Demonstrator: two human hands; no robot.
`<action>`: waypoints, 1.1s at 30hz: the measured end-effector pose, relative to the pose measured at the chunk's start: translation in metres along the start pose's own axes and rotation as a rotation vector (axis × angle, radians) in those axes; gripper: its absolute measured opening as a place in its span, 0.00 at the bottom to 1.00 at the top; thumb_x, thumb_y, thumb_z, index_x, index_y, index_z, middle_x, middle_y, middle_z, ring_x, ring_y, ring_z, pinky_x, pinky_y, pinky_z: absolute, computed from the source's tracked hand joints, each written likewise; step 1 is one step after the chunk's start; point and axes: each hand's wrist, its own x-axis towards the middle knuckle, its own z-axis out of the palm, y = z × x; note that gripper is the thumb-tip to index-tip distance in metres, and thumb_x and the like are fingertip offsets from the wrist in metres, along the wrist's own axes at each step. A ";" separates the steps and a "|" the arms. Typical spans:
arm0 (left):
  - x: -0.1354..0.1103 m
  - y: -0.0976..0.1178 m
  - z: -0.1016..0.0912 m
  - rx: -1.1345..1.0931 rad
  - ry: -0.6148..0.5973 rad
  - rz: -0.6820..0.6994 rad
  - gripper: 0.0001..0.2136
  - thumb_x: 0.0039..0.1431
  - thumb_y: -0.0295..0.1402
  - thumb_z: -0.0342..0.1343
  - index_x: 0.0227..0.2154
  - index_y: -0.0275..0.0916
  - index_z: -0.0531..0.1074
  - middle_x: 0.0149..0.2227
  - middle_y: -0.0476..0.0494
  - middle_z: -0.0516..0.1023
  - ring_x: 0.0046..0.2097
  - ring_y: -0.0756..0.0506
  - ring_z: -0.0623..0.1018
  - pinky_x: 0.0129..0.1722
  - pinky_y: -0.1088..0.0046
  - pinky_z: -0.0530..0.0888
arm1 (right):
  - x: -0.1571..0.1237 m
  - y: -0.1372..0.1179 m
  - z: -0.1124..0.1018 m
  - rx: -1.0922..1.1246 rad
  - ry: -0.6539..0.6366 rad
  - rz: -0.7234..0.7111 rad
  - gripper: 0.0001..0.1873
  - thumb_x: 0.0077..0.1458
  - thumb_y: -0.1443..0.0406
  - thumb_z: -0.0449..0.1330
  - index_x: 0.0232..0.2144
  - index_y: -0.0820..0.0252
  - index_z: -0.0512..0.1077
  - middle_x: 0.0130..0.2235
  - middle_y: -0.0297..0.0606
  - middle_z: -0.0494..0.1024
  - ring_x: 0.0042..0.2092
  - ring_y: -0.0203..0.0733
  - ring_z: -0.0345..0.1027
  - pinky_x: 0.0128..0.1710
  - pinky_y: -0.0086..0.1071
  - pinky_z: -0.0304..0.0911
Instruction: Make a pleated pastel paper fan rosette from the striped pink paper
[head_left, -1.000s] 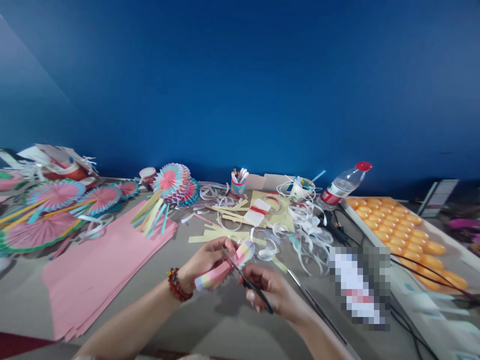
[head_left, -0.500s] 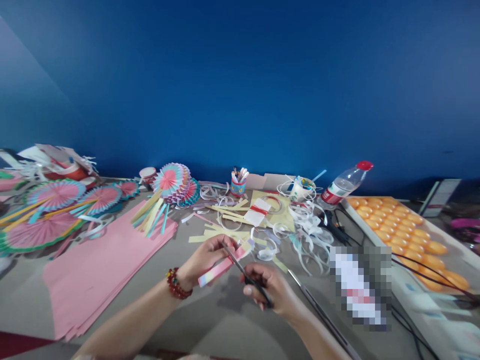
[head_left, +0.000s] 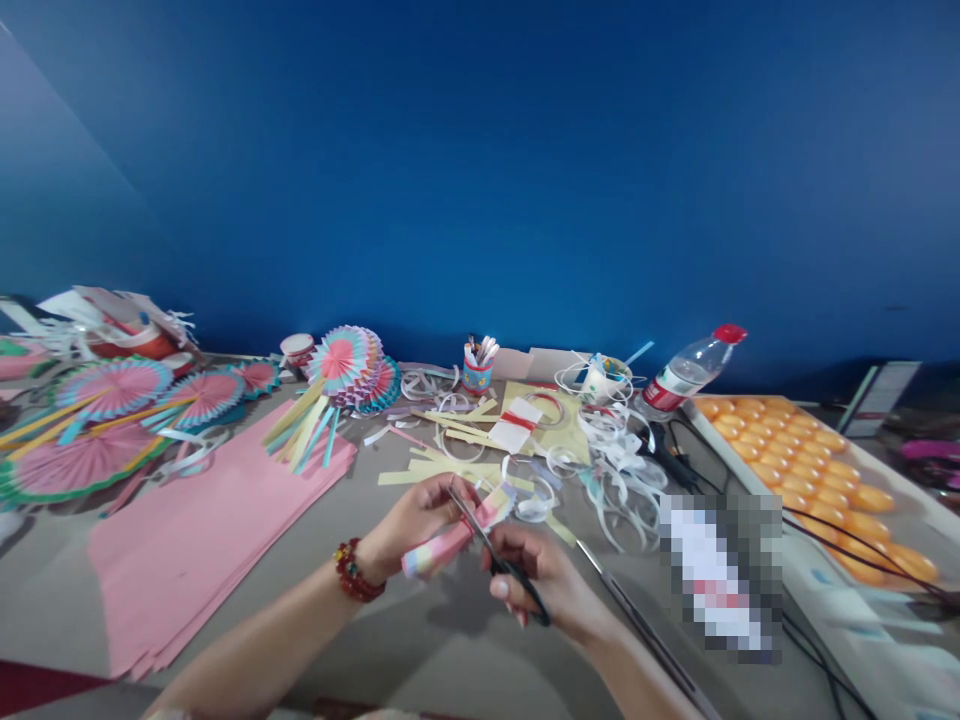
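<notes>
In the middle of the head view my left hand (head_left: 426, 515), with a red bead bracelet (head_left: 355, 570) at its wrist, pinches a folded pink and pastel paper strip (head_left: 439, 552). My right hand (head_left: 536, 575) grips black-handled scissors (head_left: 517, 582), fingers wrapped round the handles. The scissor blades lie slantwise across the strip near my left fingertips. How far the blades are parted is hard to make out. Just beyond my hands lie pale yellow paper strips (head_left: 427, 472) and white curled ribbon (head_left: 534, 506).
Pink paper sheets (head_left: 202, 550) and several pleated paper fans (head_left: 202, 400) spread leftward. At the back stand a pen cup (head_left: 477, 376) and a plastic bottle (head_left: 686, 372). A tray of orange domes (head_left: 810, 460), black cables (head_left: 814, 650) and a metal ruler-like bar (head_left: 645, 625) lie to the right.
The folded strip has tilted slightly in my left hand, and its folds look looser. Both hands and the scissors have shifted slightly right; the grips are the same.
</notes>
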 end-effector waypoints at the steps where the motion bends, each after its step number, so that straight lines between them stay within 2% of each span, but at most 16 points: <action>1: 0.000 0.000 0.001 -0.016 0.003 -0.005 0.16 0.51 0.42 0.66 0.28 0.35 0.69 0.34 0.44 0.75 0.30 0.51 0.73 0.30 0.76 0.69 | 0.000 0.000 0.000 -0.002 0.003 -0.007 0.27 0.39 0.46 0.70 0.30 0.61 0.68 0.22 0.26 0.67 0.18 0.25 0.56 0.16 0.20 0.56; 5: 0.000 0.002 0.003 -0.038 0.010 -0.015 0.16 0.50 0.41 0.67 0.27 0.35 0.69 0.33 0.44 0.75 0.30 0.50 0.73 0.31 0.75 0.69 | 0.001 -0.001 0.002 -0.035 0.029 -0.020 0.28 0.38 0.45 0.70 0.28 0.61 0.68 0.20 0.25 0.65 0.17 0.24 0.54 0.15 0.20 0.53; 11: -0.001 0.005 0.002 0.100 0.041 0.010 0.14 0.52 0.40 0.66 0.26 0.35 0.70 0.35 0.43 0.76 0.30 0.51 0.72 0.30 0.78 0.67 | 0.004 0.004 0.000 -0.114 0.079 -0.055 0.28 0.39 0.44 0.69 0.25 0.61 0.68 0.17 0.24 0.62 0.15 0.25 0.53 0.12 0.20 0.49; 18: 0.002 -0.002 0.000 0.108 0.018 0.028 0.15 0.53 0.44 0.64 0.29 0.35 0.72 0.34 0.43 0.76 0.29 0.50 0.73 0.30 0.75 0.67 | 0.003 0.001 0.002 -0.039 0.056 -0.008 0.29 0.38 0.44 0.70 0.28 0.61 0.68 0.20 0.26 0.67 0.17 0.27 0.58 0.14 0.21 0.58; 24: -0.001 0.003 0.004 0.150 0.040 0.061 0.14 0.52 0.42 0.65 0.28 0.35 0.72 0.34 0.43 0.75 0.35 0.47 0.74 0.36 0.73 0.68 | 0.003 0.000 0.003 -0.096 0.085 -0.020 0.29 0.37 0.43 0.69 0.26 0.61 0.67 0.18 0.25 0.64 0.15 0.26 0.54 0.12 0.20 0.51; 28: -0.002 0.006 0.001 0.217 0.071 0.066 0.13 0.55 0.41 0.63 0.29 0.36 0.71 0.33 0.44 0.75 0.36 0.46 0.73 0.40 0.72 0.67 | 0.001 -0.010 0.000 -0.095 0.087 -0.100 0.31 0.38 0.42 0.68 0.32 0.60 0.66 0.24 0.28 0.68 0.21 0.31 0.61 0.19 0.25 0.60; 31: -0.001 0.009 -0.006 0.271 0.123 0.118 0.11 0.56 0.40 0.62 0.29 0.36 0.70 0.35 0.44 0.76 0.39 0.46 0.73 0.42 0.72 0.67 | -0.006 -0.018 -0.009 -0.302 0.168 -0.205 0.31 0.41 0.46 0.69 0.38 0.59 0.65 0.26 0.30 0.70 0.26 0.34 0.64 0.27 0.27 0.61; 33: 0.000 0.014 -0.011 0.307 0.129 0.142 0.11 0.57 0.39 0.60 0.30 0.37 0.70 0.36 0.44 0.76 0.39 0.46 0.73 0.42 0.73 0.67 | -0.012 -0.018 -0.017 -0.437 0.251 -0.221 0.28 0.44 0.49 0.68 0.38 0.58 0.63 0.27 0.30 0.72 0.27 0.36 0.65 0.30 0.28 0.61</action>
